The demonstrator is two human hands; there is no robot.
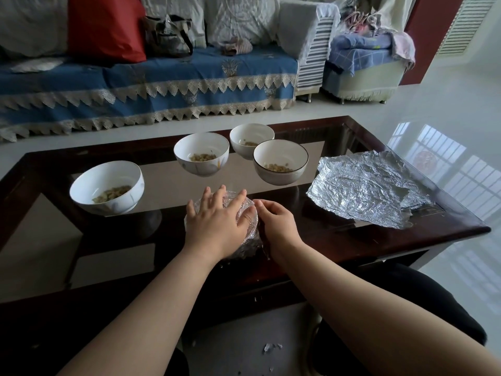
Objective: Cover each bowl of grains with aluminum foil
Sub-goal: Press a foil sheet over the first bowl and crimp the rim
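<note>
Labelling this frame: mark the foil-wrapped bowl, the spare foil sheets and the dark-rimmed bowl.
foil-wrapped bowl [248, 234], head view, on its foil-covered right side
spare foil sheets [360, 189], head view, middle of the top sheet
dark-rimmed bowl [280, 176], head view, on its outer front wall

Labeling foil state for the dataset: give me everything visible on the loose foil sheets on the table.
The loose foil sheets are crinkled silver aluminium foil, lying almost flat at the right end of the dark glass-topped coffee table. At least two seem stacked, a lower edge sticking out at the right. Edges are ragged and curl up slightly; the near edge reaches the table's wooden rim. Neither hand nor any bowl touches them.
</note>
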